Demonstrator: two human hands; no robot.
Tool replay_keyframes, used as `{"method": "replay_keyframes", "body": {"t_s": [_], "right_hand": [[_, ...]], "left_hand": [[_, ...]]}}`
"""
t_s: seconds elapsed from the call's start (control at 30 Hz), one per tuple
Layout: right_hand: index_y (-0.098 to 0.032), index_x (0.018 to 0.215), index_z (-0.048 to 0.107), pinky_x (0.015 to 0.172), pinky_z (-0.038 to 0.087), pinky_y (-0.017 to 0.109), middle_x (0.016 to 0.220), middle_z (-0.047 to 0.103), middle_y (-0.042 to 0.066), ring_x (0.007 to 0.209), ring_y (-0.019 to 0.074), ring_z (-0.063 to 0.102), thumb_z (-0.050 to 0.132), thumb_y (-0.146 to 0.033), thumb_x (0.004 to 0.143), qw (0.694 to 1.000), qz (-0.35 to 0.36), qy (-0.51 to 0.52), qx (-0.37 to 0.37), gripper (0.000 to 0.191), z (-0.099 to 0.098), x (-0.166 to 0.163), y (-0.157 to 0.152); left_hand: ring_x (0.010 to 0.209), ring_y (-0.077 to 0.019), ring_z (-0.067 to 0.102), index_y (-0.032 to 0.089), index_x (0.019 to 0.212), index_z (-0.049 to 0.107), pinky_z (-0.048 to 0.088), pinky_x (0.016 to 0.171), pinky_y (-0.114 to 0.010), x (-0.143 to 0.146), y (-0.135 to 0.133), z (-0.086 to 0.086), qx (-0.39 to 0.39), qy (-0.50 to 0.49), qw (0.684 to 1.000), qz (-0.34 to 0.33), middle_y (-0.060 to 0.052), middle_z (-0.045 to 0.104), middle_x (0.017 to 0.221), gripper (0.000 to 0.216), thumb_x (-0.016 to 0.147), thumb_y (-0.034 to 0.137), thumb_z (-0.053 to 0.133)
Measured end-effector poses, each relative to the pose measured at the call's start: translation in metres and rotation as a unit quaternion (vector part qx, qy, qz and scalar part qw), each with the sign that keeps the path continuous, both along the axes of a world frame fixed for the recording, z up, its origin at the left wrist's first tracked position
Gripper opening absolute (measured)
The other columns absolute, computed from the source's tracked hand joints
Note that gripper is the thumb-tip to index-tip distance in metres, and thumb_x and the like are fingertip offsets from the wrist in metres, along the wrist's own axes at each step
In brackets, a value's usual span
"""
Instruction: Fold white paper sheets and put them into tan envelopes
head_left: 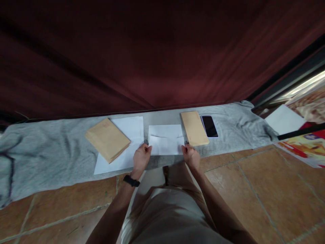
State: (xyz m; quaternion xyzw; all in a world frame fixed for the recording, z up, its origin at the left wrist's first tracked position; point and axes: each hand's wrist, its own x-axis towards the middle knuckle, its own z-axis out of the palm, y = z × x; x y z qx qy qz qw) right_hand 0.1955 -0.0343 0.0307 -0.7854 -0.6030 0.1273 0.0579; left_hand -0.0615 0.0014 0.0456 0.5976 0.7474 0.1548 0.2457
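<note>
A white sheet of paper (pixel 165 139) lies partly folded on the grey cloth (pixel 50 149) in front of me. My left hand (pixel 141 158) pinches its near left corner, and my right hand (pixel 191 156) pinches its near right corner. Both hands are closed on the paper's edge. To the left, a stack of brown envelopes (pixel 107 139) rests on a pile of white sheets (pixel 127 135). Right of the folded sheet lies a single brown envelope (pixel 194 128).
A black phone (pixel 209 126) lies on the cloth beside the single envelope. A dark red curtain (pixel 152 54) hangs behind the cloth. The floor has brown tiles (pixel 254 189). A white sheet (pixel 284 119) and colourful printed material (pixel 304 145) lie at the right.
</note>
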Motion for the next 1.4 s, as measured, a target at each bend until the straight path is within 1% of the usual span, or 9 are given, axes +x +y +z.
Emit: {"method": "replay_keyframes", "body": {"t_s": [0.23, 0.4, 0.5, 0.63, 0.83, 1.03, 1.23, 1.3, 1.4], "right_hand": [[-0.021, 0.108, 0.068, 0.069, 0.041, 0.024, 0.096, 0.076, 0.009, 0.084, 0.0182, 0.071, 0.041, -0.041, 0.107, 0.998, -0.028, -0.045, -0.021, 0.034, 0.006, -0.01, 0.011], [-0.022, 0.11, 0.067, 0.073, 0.044, 0.025, 0.1, 0.076, 0.009, 0.088, 0.0187, 0.072, 0.039, -0.042, 0.107, 0.998, -0.027, -0.047, -0.033, 0.034, 0.007, -0.012, 0.017], [-0.022, 0.11, 0.066, 0.074, 0.045, 0.026, 0.099, 0.076, 0.009, 0.087, 0.02, 0.072, 0.038, -0.043, 0.107, 0.998, -0.031, -0.053, -0.028, 0.036, 0.007, -0.013, 0.02], [-0.02, 0.113, 0.066, 0.073, 0.046, 0.027, 0.096, 0.076, 0.011, 0.085, 0.0213, 0.072, 0.037, -0.044, 0.107, 0.998, -0.037, -0.049, -0.033, 0.038, 0.009, -0.015, 0.024], [-0.019, 0.113, 0.066, 0.076, 0.046, 0.027, 0.093, 0.075, 0.011, 0.088, 0.0219, 0.072, 0.036, -0.044, 0.107, 0.998, -0.055, -0.038, -0.023, 0.04, 0.012, -0.017, 0.03], [-0.019, 0.111, 0.066, 0.073, 0.043, 0.025, 0.098, 0.075, 0.009, 0.085, 0.0193, 0.069, 0.037, -0.045, 0.106, 0.997, -0.055, 0.047, -0.007, 0.04, 0.009, -0.009, 0.025], [-0.017, 0.102, 0.068, 0.068, 0.041, 0.024, 0.082, 0.071, 0.006, 0.08, 0.0191, 0.066, 0.037, -0.043, 0.104, 0.989, -0.038, 0.139, 0.046, 0.04, 0.0, 0.002, 0.012], [-0.018, 0.1, 0.069, 0.067, 0.04, 0.024, 0.081, 0.071, 0.005, 0.079, 0.019, 0.066, 0.038, -0.041, 0.103, 0.987, -0.04, 0.145, 0.048, 0.039, -0.001, 0.003, 0.012], [-0.019, 0.098, 0.07, 0.067, 0.04, 0.024, 0.084, 0.073, 0.006, 0.08, 0.0193, 0.067, 0.04, -0.04, 0.103, 0.991, -0.048, 0.12, 0.033, 0.037, 0.0, 0.001, 0.014]], "left_hand": [[0.084, -0.0224, 0.068, 0.024, 0.096, 0.067, 0.039, 0.065, -0.03, 0.014, 0.009, 0.019, -0.076, 0.106, 0.991, 0.004, -0.006, 0.075, 0.091, 0.028, 0.098, 0.043, 0.046], [0.091, -0.0239, 0.07, 0.024, 0.103, 0.068, 0.043, 0.069, -0.03, 0.019, 0.011, 0.025, -0.09, 0.141, 0.986, -0.003, -0.008, 0.076, 0.097, 0.03, 0.099, 0.041, 0.044], [0.088, -0.0244, 0.071, 0.022, 0.107, 0.068, 0.043, 0.07, -0.03, 0.021, 0.009, 0.022, -0.071, 0.164, 0.984, -0.01, -0.009, 0.076, 0.094, 0.032, 0.1, 0.041, 0.043], [0.085, -0.0241, 0.071, 0.019, 0.115, 0.066, 0.043, 0.07, -0.03, 0.022, 0.006, 0.014, -0.02, 0.188, 0.981, -0.035, -0.011, 0.075, 0.09, 0.034, 0.101, 0.038, 0.041], [0.082, -0.0236, 0.071, 0.017, 0.116, 0.066, 0.043, 0.069, -0.029, 0.022, 0.009, 0.006, 0.013, 0.206, 0.977, -0.052, -0.012, 0.074, 0.087, 0.036, 0.102, 0.037, 0.038], [0.083, -0.024, 0.071, 0.017, 0.121, 0.063, 0.043, 0.069, -0.03, 0.023, 0.012, 0.008, 0.004, 0.219, 0.974, -0.063, -0.012, 0.074, 0.088, 0.038, 0.103, 0.035, 0.035], [0.081, -0.0223, 0.07, 0.017, 0.117, 0.064, 0.041, 0.068, -0.028, 0.023, 0.011, 0.014, -0.002, 0.219, 0.974, -0.062, -0.011, 0.074, 0.087, 0.036, 0.103, 0.037, 0.037], [0.079, -0.0221, 0.07, 0.018, 0.114, 0.064, 0.041, 0.067, -0.028, 0.022, 0.011, 0.016, 0.001, 0.214, 0.975, -0.059, -0.01, 0.074, 0.087, 0.035, 0.103, 0.037, 0.038], [0.079, -0.0221, 0.07, 0.019, 0.111, 0.064, 0.041, 0.066, -0.028, 0.02, 0.011, 0.019, 0.005, 0.202, 0.978, -0.053, -0.009, 0.075, 0.088, 0.033, 0.103, 0.038, 0.039]]}}
